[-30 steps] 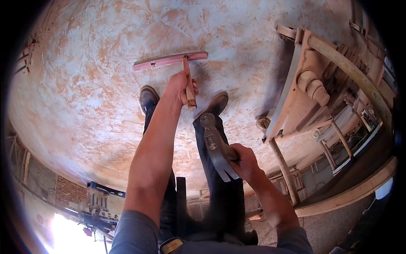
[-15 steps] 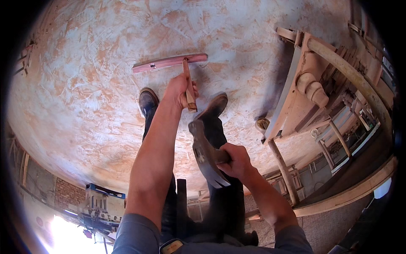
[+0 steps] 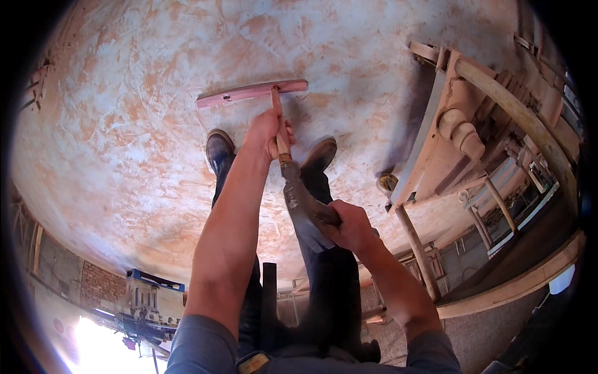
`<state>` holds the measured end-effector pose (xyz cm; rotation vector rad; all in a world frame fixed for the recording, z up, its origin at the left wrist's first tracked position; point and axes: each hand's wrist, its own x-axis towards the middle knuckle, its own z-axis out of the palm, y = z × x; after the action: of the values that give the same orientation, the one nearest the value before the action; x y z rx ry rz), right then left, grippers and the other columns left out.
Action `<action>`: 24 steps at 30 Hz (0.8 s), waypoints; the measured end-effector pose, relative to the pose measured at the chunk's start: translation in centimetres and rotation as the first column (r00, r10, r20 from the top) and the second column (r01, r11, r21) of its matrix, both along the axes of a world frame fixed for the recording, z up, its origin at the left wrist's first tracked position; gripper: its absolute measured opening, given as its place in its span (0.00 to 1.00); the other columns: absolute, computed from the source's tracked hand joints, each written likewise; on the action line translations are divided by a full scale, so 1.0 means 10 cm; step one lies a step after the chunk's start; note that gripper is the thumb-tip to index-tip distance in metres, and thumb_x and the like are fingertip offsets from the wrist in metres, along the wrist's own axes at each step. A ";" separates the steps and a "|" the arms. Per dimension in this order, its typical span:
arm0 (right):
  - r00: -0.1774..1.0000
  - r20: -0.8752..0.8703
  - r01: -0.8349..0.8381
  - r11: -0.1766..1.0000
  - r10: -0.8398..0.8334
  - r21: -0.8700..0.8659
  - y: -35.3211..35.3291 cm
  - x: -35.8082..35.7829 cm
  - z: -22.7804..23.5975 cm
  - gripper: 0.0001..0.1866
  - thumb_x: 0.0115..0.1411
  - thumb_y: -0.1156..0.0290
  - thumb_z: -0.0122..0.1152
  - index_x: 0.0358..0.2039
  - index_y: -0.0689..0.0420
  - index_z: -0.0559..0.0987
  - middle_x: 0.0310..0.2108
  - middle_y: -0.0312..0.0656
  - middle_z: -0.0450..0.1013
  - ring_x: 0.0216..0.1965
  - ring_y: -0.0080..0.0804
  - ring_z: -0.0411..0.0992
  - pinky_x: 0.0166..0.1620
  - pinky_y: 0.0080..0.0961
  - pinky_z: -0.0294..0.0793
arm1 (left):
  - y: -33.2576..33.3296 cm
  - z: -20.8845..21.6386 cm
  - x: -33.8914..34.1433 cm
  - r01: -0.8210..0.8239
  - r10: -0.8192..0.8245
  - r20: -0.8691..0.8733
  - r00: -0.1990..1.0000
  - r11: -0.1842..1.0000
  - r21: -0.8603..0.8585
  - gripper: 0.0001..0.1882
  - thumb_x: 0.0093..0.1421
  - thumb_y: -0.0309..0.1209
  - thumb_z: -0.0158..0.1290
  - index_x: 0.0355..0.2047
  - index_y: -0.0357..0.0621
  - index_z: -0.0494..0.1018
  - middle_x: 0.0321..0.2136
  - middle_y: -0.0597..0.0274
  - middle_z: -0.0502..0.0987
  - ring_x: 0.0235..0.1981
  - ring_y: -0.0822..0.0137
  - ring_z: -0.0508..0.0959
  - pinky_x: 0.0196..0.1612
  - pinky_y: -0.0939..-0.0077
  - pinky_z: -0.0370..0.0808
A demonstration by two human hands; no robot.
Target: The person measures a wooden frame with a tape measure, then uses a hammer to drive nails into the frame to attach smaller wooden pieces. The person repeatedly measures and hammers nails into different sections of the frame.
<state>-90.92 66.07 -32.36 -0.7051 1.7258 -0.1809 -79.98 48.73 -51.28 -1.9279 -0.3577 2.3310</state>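
Note:
My left hand [image 3: 266,132] is wrapped round a narrow wooden stick [image 3: 276,105]. The stick's far end meets a long, slightly curved reddish wooden slat [image 3: 252,92] near the slat's right end. Toward the slat's left part is a small slot. My right hand [image 3: 352,225] grips a claw hammer [image 3: 299,204] by its handle, close to the head. The hammer's striking face is at the stick's near end, seemingly touching it, while its claw points back toward me and looks blurred.
My boots [image 3: 219,148] stand on a pale, stained floor [image 3: 137,162] on either side of the stick. On the right is a wooden bench-like frame [image 3: 409,249] with stacked wood pieces and a turned wooden piece [image 3: 460,132]. A machine [image 3: 149,298] stands at lower left.
The hammer head has moved away from me, from a small gap to the stick's near end. My left hand, the stick and the slat have stayed nearly still.

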 end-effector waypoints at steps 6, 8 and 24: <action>0.996 0.056 -0.065 0.991 0.072 -0.114 -0.05 -0.09 0.20 0.16 0.45 0.68 0.70 0.32 0.57 0.75 0.25 0.48 0.73 0.27 0.46 0.74 0.30 0.32 0.73 | -0.05 0.03 -0.03 -0.014 0.014 0.034 0.999 1.000 0.005 0.13 0.67 0.40 0.38 0.32 0.44 0.62 0.20 0.63 0.67 0.14 0.71 0.66 0.14 0.77 0.67; 0.992 0.110 -0.041 0.993 0.053 -0.107 0.04 -0.09 0.10 0.18 0.44 0.62 0.72 0.31 0.55 0.75 0.25 0.46 0.74 0.28 0.48 0.74 0.31 0.35 0.73 | -0.05 0.03 -0.03 -0.015 0.014 0.031 0.999 1.000 0.013 0.13 0.67 0.40 0.38 0.32 0.43 0.62 0.20 0.63 0.67 0.14 0.71 0.66 0.14 0.77 0.67; 1.000 -0.008 -0.028 0.999 0.029 0.027 -0.12 0.01 0.14 0.18 0.46 0.57 0.71 0.30 0.54 0.75 0.25 0.48 0.74 0.30 0.50 0.74 0.32 0.38 0.73 | -0.06 -0.12 0.00 -0.013 0.013 0.003 1.000 1.000 0.024 0.15 0.67 0.40 0.35 0.32 0.41 0.61 0.20 0.62 0.66 0.14 0.70 0.65 0.14 0.75 0.66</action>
<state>-90.78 64.91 -30.93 -0.7111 1.7218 -0.1352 -79.94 48.14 -52.51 -1.9237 -0.3986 2.3215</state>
